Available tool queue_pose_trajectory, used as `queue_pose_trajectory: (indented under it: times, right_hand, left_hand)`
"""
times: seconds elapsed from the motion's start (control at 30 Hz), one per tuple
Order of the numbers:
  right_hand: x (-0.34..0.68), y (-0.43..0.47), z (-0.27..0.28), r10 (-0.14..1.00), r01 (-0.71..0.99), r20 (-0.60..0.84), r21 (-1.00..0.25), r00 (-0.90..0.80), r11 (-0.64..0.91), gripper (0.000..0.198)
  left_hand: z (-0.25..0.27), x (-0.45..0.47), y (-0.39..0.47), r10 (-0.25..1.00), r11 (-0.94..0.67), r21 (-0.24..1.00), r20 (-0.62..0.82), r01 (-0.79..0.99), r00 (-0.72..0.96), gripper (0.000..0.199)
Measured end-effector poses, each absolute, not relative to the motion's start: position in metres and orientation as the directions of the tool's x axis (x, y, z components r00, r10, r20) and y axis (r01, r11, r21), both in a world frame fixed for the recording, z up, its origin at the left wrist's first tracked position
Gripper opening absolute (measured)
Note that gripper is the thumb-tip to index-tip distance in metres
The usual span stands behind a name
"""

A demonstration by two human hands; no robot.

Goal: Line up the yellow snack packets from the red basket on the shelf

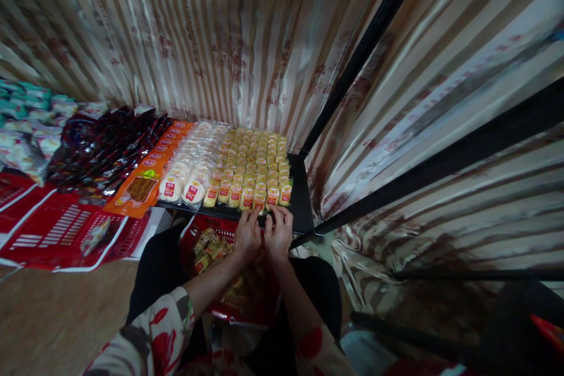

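Yellow packets [255,158] in rows on a black shelf [301,191], with left hand [247,236] and right hand [278,234] bent at the front row, any grip impossible to tell, over a red basket [225,225] of more packets.

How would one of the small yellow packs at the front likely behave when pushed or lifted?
A front yellow pack is small beside the left hand, so probably light. Others sit close behind it in rows, so pushing back would likely nudge them. The front row lies near the black shelf's edge, so one pulled forward might drop.
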State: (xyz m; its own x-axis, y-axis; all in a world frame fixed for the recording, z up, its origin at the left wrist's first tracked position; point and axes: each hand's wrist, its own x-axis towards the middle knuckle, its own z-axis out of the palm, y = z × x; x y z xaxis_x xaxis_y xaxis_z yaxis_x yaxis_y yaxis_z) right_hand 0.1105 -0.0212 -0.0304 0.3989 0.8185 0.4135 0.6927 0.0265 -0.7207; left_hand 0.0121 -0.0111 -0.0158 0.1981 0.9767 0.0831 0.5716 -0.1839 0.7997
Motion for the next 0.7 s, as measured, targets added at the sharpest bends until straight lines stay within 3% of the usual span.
queue_pose_trajectory:
  times: [0.2, 0.5, 0.6, 0.7]
  right_hand:
    - [0.123, -0.017, -0.035, 0.856, 0.770, 0.414, -0.637, 0.310, 0.030, 0.039]
    - [0.116, -0.033, -0.039, 0.795, 0.724, 0.512, -0.675, 0.324, 0.140, 0.035]
    - [0.101, -0.052, -0.049, 0.860, 0.682, 0.435, -0.715, 0.266, 0.151, 0.033]
    - [0.082, -0.072, -0.069, 0.965, 0.657, 0.227, -0.749, 0.133, 0.086, 0.033]
  left_hand:
    - [-0.021, 0.017, -0.010, 0.976, -0.201, 0.770, 0.103, 0.606, 0.192, 0.048]
    - [-0.024, -0.002, -0.030, 0.949, -0.311, 0.774, 0.221, 0.551, 0.226, 0.044]
    - [-0.037, -0.022, -0.045, 0.964, -0.250, 0.761, 0.135, 0.599, 0.230, 0.038]
    - [-0.055, -0.047, -0.056, 0.976, -0.054, 0.630, -0.131, 0.774, 0.174, 0.034]
